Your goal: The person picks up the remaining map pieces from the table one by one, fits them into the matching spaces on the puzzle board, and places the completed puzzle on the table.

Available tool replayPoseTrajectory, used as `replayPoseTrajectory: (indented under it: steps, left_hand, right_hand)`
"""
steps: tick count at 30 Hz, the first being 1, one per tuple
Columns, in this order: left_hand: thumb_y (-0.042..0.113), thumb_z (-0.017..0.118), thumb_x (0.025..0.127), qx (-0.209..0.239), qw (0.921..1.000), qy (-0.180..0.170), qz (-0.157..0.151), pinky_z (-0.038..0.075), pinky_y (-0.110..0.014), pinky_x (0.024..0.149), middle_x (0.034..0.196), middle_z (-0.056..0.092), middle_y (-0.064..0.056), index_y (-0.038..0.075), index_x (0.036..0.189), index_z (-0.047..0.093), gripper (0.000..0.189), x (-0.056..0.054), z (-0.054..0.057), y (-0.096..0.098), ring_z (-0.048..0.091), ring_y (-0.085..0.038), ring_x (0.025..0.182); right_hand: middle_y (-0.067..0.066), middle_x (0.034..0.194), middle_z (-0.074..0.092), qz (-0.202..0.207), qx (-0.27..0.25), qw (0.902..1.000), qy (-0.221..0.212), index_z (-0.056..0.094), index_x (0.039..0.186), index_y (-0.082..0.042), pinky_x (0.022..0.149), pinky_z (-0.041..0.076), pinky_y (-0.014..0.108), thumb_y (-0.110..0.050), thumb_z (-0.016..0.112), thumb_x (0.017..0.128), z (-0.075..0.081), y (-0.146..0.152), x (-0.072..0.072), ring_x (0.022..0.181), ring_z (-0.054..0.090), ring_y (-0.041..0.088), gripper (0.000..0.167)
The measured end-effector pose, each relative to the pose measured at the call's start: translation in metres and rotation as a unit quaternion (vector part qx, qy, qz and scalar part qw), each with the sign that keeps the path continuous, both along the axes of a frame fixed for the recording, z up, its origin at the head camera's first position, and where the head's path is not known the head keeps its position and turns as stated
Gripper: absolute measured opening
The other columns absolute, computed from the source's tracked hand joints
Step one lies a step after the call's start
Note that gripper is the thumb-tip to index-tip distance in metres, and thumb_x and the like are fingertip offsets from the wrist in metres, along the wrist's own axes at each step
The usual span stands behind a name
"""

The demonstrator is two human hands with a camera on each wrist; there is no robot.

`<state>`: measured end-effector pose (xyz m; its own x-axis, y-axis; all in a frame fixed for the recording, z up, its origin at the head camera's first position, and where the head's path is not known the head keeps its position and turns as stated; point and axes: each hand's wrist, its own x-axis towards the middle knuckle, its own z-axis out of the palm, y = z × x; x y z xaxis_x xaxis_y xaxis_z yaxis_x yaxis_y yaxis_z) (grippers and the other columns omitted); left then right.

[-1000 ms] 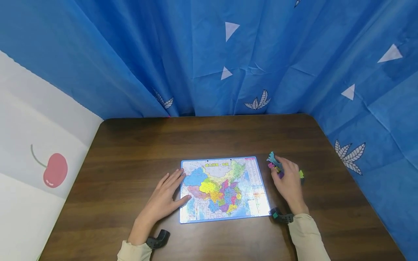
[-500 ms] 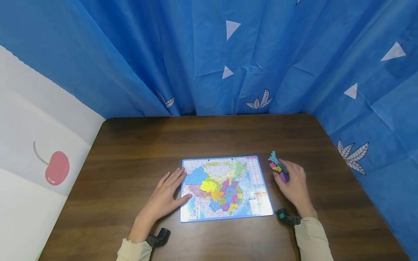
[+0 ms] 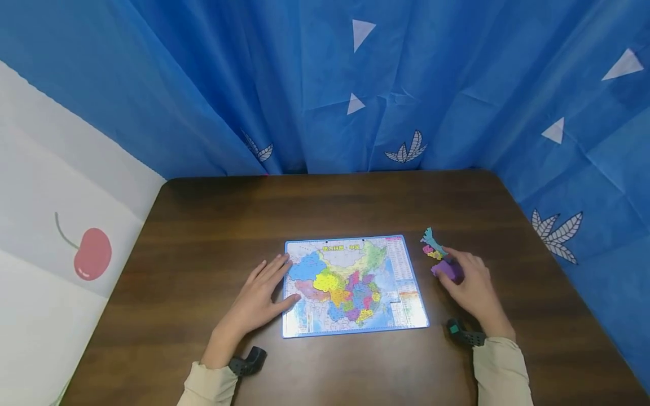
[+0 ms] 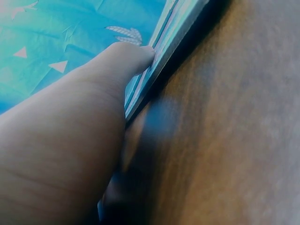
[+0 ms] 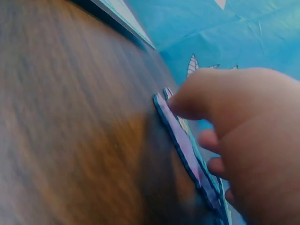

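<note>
A map puzzle board (image 3: 335,334) with a blue edge lies flat on the table, its coloured pieces in place. My left hand (image 3: 259,299) rests on the board's left edge, fingers spread; in the left wrist view its thumb (image 4: 140,55) lies over the edge. Right of the board, my right hand (image 3: 472,282) hovers low over a few loose puzzle pieces, thumb and index finger apart. In the right wrist view its thumb (image 5: 190,101) touches the flat purple piece (image 3: 444,270). The index fingertip is by the teal piece (image 3: 433,241); a pink and yellow piece (image 3: 430,251) lies beside it.
The pieces lie on a dark wooden table (image 3: 325,208). A blue curtain (image 3: 325,84) hangs behind its far edge and along the right, and a white cloth (image 3: 45,237) with a cherry print hangs at the left. A black wrist device (image 3: 464,334) sits on each forearm.
My right hand has shifted right and toward me, uncovering more of the purple piece. A green piece seen earlier beyond the hand is out of sight. My left hand stays on the board.
</note>
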<state>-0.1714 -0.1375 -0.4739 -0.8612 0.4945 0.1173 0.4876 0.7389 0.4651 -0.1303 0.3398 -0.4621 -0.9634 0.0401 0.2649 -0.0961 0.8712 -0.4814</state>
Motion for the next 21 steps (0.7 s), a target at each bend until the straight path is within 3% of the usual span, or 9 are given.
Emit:
replayPoseTrajectory:
  steps: [7, 14, 21]
  left_hand:
    - [0.051, 0.075, 0.090, 0.001, 1.0000, 0.006, -0.004, 0.021, -0.057, 0.126, 0.165, 0.038, -0.010, 0.008, 0.155, 0.047, 0.083, -0.001, 0.002, 0.000, 0.032, -0.031, 0.155]
    - [0.053, 0.072, 0.091, -0.005, 0.9999, -0.015, 0.001, 0.017, -0.052, 0.128, 0.167, 0.036, -0.008, 0.010, 0.157, 0.045, 0.083, 0.000, 0.002, -0.001, 0.028, -0.028, 0.157]
    - [0.054, 0.071, 0.092, -0.010, 0.9998, -0.018, 0.003, 0.016, -0.052, 0.129, 0.167, 0.035, -0.007, 0.011, 0.157, 0.044, 0.083, 0.000, 0.004, 0.000, 0.028, -0.028, 0.157]
  right_hand:
    - [0.026, 0.126, 0.063, 0.013, -0.002, 0.9995, -0.030, 0.056, 0.137, -0.001, 0.101, 0.031, 0.078, -0.010, 0.077, 0.088, 0.003, 0.005, 0.003, 0.121, 0.049, 0.049, 0.054]
    - [0.027, 0.133, 0.058, 0.031, -0.007, 0.9974, -0.064, 0.052, 0.143, -0.003, 0.101, 0.027, 0.081, -0.005, 0.076, 0.084, 0.007, 0.008, 0.007, 0.127, 0.046, 0.051, 0.063]
    - [0.025, 0.129, 0.060, 0.035, -0.004, 0.9966, -0.074, 0.051, 0.144, -0.002, 0.099, 0.046, 0.072, -0.004, 0.078, 0.085, 0.011, 0.009, 0.009, 0.119, 0.055, 0.047, 0.066]
